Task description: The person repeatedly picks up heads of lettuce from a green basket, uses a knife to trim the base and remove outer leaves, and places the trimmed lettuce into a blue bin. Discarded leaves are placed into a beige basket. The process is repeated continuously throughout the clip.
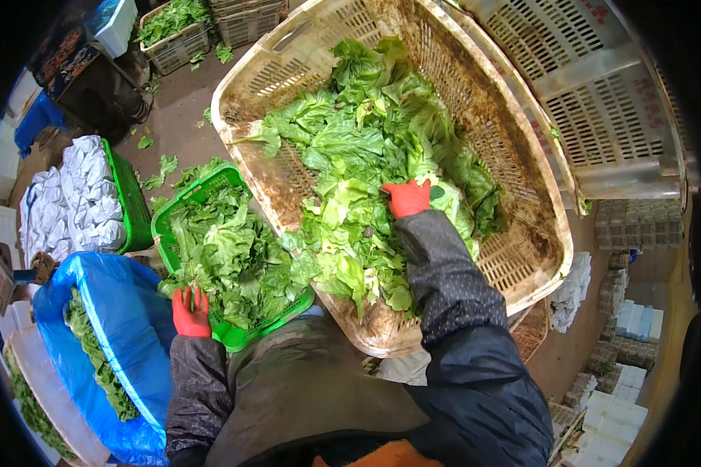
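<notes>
My right hand [408, 198], in a red glove, reaches into a large, dirty, pale plastic crate [537, 251] and touches lettuce leaves; a pale lettuce head [453, 201] lies beside its fingers, and whether they grip it is hard to tell. Loose green leaves [344, 146] are heaped through the crate's middle. My left hand [191, 312], also red-gloved, is at the near left rim of a green plastic basket [233, 338], its fingers apart against the leaves. Lettuce leaves [228, 245] fill that basket, which stands against the large crate's left side.
A blue plastic liner [134, 315] with lettuce inside lies left of my left hand. Behind it stands a green basket [125, 198] with crumpled white plastic [90, 204]. Leaves are scattered on the floor [181, 105]. Tall perforated crates [596, 87] stand at right.
</notes>
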Demonstrator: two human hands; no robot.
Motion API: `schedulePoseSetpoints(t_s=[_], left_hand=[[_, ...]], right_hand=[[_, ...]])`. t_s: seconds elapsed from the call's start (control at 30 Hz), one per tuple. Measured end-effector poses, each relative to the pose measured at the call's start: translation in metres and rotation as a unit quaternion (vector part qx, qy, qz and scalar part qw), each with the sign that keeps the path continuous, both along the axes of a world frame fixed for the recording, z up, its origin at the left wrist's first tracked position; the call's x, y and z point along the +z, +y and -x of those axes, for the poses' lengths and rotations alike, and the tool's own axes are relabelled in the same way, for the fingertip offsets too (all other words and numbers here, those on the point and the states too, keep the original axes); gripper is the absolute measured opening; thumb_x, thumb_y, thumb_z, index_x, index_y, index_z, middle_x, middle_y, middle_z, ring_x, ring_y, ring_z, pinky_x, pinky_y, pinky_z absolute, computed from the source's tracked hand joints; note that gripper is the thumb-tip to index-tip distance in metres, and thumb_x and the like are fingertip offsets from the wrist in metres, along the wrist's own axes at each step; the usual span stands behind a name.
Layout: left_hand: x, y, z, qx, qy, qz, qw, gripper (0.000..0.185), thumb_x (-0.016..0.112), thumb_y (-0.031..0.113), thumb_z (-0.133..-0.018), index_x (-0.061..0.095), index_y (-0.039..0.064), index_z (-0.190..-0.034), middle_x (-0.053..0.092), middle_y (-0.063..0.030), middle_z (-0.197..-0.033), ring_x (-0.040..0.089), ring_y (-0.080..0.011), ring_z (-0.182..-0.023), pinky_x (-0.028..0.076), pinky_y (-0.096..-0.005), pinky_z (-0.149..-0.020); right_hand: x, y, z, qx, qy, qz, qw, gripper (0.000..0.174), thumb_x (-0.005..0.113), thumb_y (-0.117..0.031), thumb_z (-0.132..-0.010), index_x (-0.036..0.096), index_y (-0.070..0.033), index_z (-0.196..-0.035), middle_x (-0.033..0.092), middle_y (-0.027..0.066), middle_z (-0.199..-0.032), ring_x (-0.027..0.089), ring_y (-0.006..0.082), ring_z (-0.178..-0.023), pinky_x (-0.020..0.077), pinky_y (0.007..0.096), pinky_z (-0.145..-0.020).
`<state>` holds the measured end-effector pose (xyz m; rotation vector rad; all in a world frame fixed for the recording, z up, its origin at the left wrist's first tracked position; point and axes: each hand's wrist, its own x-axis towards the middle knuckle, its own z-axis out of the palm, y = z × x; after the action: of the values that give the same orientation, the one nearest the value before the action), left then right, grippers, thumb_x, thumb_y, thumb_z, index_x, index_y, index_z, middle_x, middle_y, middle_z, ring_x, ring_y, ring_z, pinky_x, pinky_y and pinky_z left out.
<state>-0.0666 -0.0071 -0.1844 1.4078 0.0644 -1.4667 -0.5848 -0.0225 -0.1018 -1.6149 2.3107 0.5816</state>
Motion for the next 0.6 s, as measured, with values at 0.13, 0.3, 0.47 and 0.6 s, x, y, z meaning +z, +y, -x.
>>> schedulePoseSetpoints(t_s=[0.13, 0.3, 0.47, 0.6], left_hand=[[0.110, -0.076, 0.133, -0.265, -0.138, 0.254, 0.920, 0.050, 0.054, 0.021, -0.092, 0.039, 0.009, -0.138, 0.050, -0.0092, -0.133, 0.048, -0.0206, -0.121, 0.039, -0.0328, -0.099], [0.071, -0.140, 0.339, -0.559, -0.280, 0.497, 0.602, 0.064, 0.065, 0.037, -0.084, 0.043, 0.007, -0.136, 0.045, -0.0188, -0.137, 0.045, -0.0331, -0.125, 0.036, -0.0413, -0.104], [-0.003, -0.110, 0.465, -0.678, -0.275, 0.520, 0.440, 0.070, 0.062, 0.050, -0.082, 0.041, 0.013, -0.138, 0.036, -0.0326, -0.137, 0.045, -0.0447, -0.121, 0.036, -0.0430, -0.104], [0.027, -0.106, 0.423, -0.736, -0.315, 0.499, 0.332, 0.070, 0.054, 0.059, -0.083, 0.042, 0.018, -0.138, 0.034, -0.0286, -0.141, 0.041, -0.0431, -0.126, 0.035, -0.0440, -0.105]], right_hand=[[0.019, 0.040, -0.001, -0.050, -0.121, 0.241, 0.962, 0.048, 0.063, -0.023, -0.083, 0.053, -0.027, -0.130, 0.058, 0.0130, -0.123, 0.047, 0.0375, -0.122, 0.0280, 0.0589, -0.104], [0.044, 0.092, 0.001, -0.202, -0.167, 0.294, 0.919, 0.055, 0.064, -0.018, -0.081, 0.049, -0.018, -0.134, 0.062, 0.0228, -0.104, 0.058, 0.0377, -0.096, 0.0471, 0.0408, -0.083], [0.020, 0.098, -0.007, -0.226, -0.128, 0.250, 0.933, 0.062, 0.069, -0.025, -0.078, 0.046, -0.030, -0.136, 0.056, 0.0251, -0.106, 0.056, 0.0423, -0.094, 0.0475, 0.0473, -0.079], [0.014, 0.106, -0.035, -0.208, -0.103, 0.298, 0.926, 0.061, 0.067, -0.027, -0.081, 0.044, -0.026, -0.137, 0.049, 0.0336, -0.116, 0.053, 0.0468, -0.103, 0.0462, 0.0464, -0.087]])
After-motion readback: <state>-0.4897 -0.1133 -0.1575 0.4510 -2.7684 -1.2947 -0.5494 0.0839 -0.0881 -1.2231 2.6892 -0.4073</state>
